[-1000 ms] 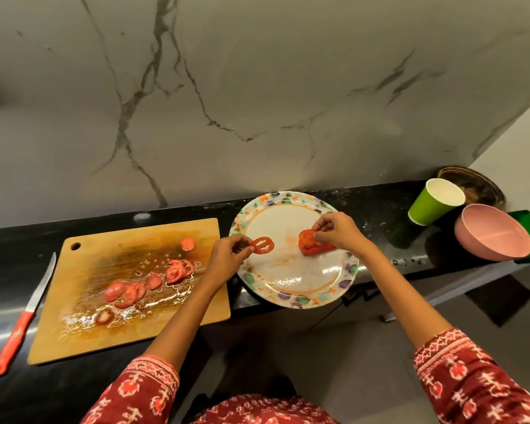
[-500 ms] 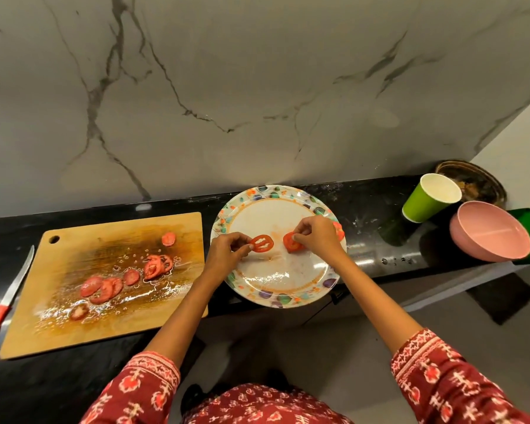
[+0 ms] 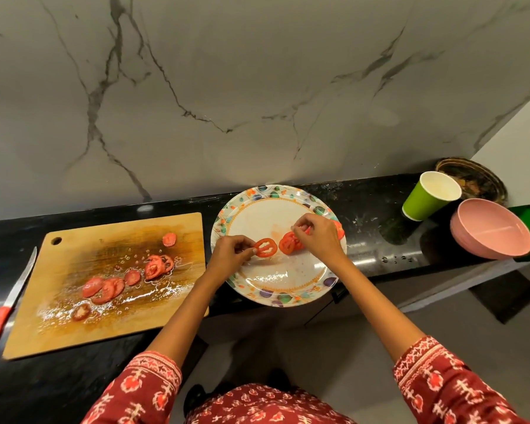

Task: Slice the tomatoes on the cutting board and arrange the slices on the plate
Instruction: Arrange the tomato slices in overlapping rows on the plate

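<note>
Over the plate (image 3: 276, 290), each hand pinches slices: left hand (image 3: 231, 251) a floppy ring slice (image 3: 266, 247), right hand (image 3: 317, 237) a stack (image 3: 289, 243); wet slices may tear or slip.

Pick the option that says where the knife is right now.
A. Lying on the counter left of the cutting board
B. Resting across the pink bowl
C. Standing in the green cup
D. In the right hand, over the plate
A. The red-handled knife lies on the black counter just left of the cutting board, untouched; the left hand and right hand are both over the plate, each pinching tomato slices.
</note>
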Available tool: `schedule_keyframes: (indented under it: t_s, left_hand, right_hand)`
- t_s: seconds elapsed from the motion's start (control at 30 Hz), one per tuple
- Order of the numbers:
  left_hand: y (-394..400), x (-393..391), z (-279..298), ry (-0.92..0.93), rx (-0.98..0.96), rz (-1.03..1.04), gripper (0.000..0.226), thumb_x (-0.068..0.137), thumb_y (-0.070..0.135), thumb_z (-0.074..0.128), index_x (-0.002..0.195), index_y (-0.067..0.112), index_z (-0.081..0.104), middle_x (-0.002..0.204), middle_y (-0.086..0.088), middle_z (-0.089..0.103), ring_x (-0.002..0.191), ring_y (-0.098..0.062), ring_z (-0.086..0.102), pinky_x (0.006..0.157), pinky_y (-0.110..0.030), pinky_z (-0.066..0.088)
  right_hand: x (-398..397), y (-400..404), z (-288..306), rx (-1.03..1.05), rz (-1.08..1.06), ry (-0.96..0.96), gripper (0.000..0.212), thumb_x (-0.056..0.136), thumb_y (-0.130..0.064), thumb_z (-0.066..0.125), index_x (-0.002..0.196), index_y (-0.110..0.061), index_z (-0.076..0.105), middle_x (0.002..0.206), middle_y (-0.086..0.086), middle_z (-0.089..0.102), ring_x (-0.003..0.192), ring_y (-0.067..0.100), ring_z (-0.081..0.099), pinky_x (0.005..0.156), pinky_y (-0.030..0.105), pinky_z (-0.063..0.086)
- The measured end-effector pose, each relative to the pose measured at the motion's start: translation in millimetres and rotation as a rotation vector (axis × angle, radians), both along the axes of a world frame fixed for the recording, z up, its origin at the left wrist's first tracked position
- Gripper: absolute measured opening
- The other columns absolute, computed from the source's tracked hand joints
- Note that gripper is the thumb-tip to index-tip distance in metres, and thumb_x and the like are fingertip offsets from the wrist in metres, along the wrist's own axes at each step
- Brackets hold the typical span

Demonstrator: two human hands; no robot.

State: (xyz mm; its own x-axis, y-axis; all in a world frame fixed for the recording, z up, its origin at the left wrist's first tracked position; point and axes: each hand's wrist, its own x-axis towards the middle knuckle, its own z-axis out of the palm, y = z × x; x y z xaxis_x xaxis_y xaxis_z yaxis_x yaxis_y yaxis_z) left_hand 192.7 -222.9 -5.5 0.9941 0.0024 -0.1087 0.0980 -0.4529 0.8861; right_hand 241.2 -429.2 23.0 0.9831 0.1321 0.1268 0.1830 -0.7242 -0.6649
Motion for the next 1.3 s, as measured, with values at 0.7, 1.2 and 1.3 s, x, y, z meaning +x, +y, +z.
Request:
schedule_keyframes:
  t_s: [0.7,1.2,1.3]
  left_hand:
    - [-32,9,-12,-0.033,0.054,0.014,0.030,0.077,0.011,0.072,0.106,0.006,0.065,0.097,-0.012,0.069,0.077,-0.016,0.064,0.071,-0.030,0.056]
    - [-72,13,-21,-0.065,0.279,0.036,0.070,0.072,0.026,0.077,0.132,0.011,0.044,0.125,-0.011,0.054,0.108,-0.024,0.054,0.093,-0.033,0.045]
    - [-75,16,-23,-0.087,0.275,0.050,0.064,0.073,0.026,0.076,0.128,0.009,0.048,0.119,-0.012,0.057,0.104,-0.023,0.056,0.090,-0.031,0.047]
  right_hand:
    - [13,11,16,-0.123,0.279,0.287,0.012,0.082,-0.003,0.067,0.092,0.000,0.070,0.092,0.015,0.069,0.072,0.010,0.056,0.061,0.012,0.045]
    - [19,-15,0,-0.464,0.499,0.143,0.066,0.080,-0.020,0.067,0.138,-0.022,0.035,0.129,0.000,0.052,0.122,0.019,0.038,0.099,0.037,0.033]
    - [16,-15,-11,-0.487,0.522,0.077,0.072,0.080,-0.023,0.068,0.141,-0.023,0.029,0.131,0.000,0.051,0.123,0.018,0.036,0.098,0.035,0.026]
